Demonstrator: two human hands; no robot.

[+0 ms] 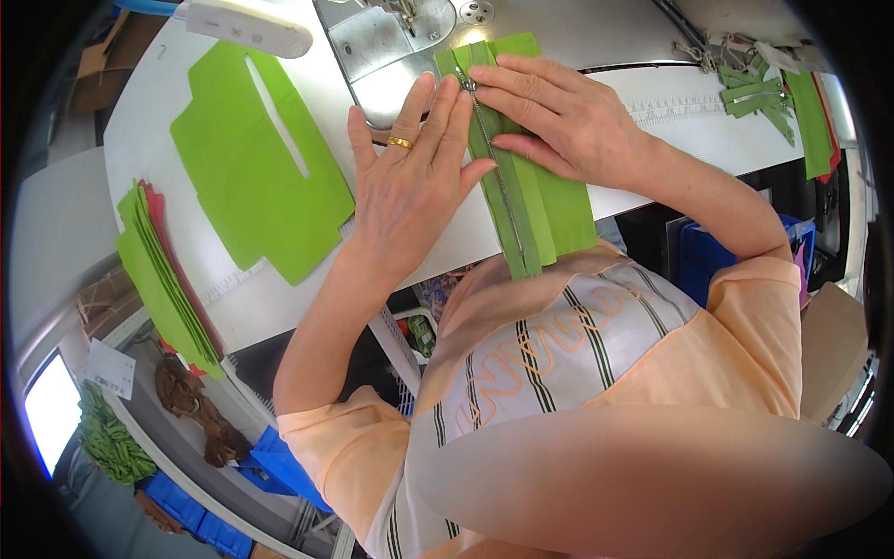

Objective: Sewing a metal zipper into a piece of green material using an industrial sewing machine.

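A green zipper [506, 200] with metal teeth lies lengthwise over a bright green fabric piece [566, 207], running from the sewing machine [386, 56] toward my body. My left hand [407, 191], with a gold ring, rests flat along the zipper's left side, its fingers stretched out and thumb apart. From the right, my right hand [568, 116] lies on the zipper and fabric with its fingers extended. Its fingertips touch near the zipper's slider [469, 85]. The fabric under my right palm is hidden.
A green fabric panel [242, 177] with a long slot lies left on the white table [140, 121]. Stacked green and red pieces [168, 270] hang over the left edge. More green zippers [759, 96] lie at the far right. A blue bin [703, 261] stands below the table.
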